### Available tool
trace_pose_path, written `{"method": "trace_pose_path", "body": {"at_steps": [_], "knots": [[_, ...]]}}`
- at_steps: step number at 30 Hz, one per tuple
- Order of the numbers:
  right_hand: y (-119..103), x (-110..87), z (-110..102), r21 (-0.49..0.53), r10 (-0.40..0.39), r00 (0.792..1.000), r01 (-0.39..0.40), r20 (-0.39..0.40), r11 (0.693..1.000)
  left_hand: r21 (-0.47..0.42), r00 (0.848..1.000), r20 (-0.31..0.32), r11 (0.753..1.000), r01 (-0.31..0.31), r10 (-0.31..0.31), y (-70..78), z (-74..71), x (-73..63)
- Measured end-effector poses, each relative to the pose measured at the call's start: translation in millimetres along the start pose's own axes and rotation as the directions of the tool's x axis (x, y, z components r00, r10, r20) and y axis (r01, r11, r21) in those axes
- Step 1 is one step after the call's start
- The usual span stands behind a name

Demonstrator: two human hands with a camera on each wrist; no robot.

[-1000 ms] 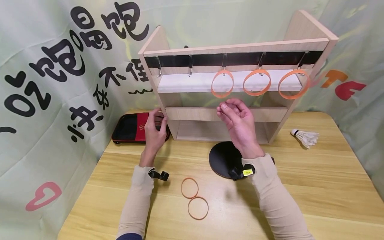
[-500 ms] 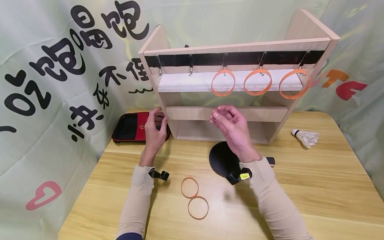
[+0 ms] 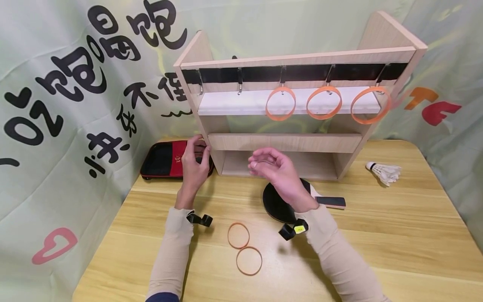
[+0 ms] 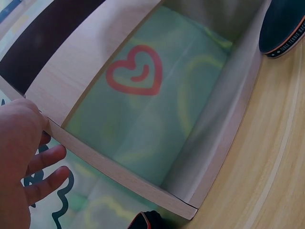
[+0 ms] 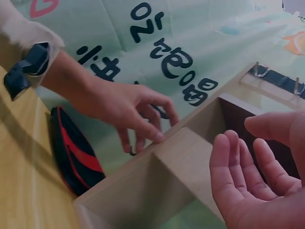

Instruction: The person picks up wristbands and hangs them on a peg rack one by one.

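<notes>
My left hand (image 3: 194, 161) is at the left side panel of a pale wooden shelf (image 3: 284, 142), its thumb touching the panel's front edge and its loosely bent fingers on the outer side. My right hand (image 3: 277, 172) hovers in front of the lower shelf with curved fingers and nothing between them, the palm showing in the right wrist view. Three orange rings hang from hooks under the black strip: the middle ring (image 3: 324, 117), the left ring (image 3: 281, 118) and the right ring (image 3: 371, 121). Two more lie on the table: the upper ring (image 3: 238, 246) and the lower ring (image 3: 249, 274).
Two bare hooks, including this hook (image 3: 240, 88), are left of the hanging rings. A black table tennis bat (image 3: 273, 203) lies partly hidden under my right hand. A shuttlecock (image 3: 385, 173) lies right, and a black and red case (image 3: 160, 161) left of the shelf.
My right hand has come down and left, away from the left hanging ring, uncovering the bat's handle. The left hand has stayed at the side panel, and the rings hang almost unmoved.
</notes>
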State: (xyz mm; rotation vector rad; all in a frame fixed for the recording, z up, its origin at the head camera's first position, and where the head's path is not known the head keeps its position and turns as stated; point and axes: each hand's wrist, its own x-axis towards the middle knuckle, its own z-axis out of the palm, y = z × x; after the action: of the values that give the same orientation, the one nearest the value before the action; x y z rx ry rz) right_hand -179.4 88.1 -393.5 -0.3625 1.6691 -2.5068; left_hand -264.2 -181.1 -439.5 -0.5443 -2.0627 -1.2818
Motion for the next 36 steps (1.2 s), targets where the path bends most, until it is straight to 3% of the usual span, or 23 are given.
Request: {"method": "trace_pose_path", "body": {"at_steps": [8, 18, 24, 36], "knots": [[20.8, -6.5, 4.5, -0.156, 0.073, 0.992, -0.056, 0.107, 0.986, 0.005, 1.000, 0.000, 1.000, 0.003, -0.003, -0.1, -0.5, 0.0], [43.6, -15.5, 17.4, -0.376, 0.215, 0.962, -0.140, 0.167, 0.916, 0.016, 1.000, 0.015, 1.000, -0.001, 0.001, 0.8, -1.0, 0.6], [52.3, -21.3, 21.7, -0.493, 0.213, 0.947, -0.070, 0.240, 0.867, 0.013, 1.000, 0.014, 1.000, 0.013, -0.013, 0.0, -0.3, 0.1], [70.0, -26.9, 22.4, -0.680, 0.248, 0.903, 0.064, 0.352, 0.731, 0.020, 1.000, 0.000, 1.000, 0.012, -0.012, -1.3, 0.3, 0.4]]}}
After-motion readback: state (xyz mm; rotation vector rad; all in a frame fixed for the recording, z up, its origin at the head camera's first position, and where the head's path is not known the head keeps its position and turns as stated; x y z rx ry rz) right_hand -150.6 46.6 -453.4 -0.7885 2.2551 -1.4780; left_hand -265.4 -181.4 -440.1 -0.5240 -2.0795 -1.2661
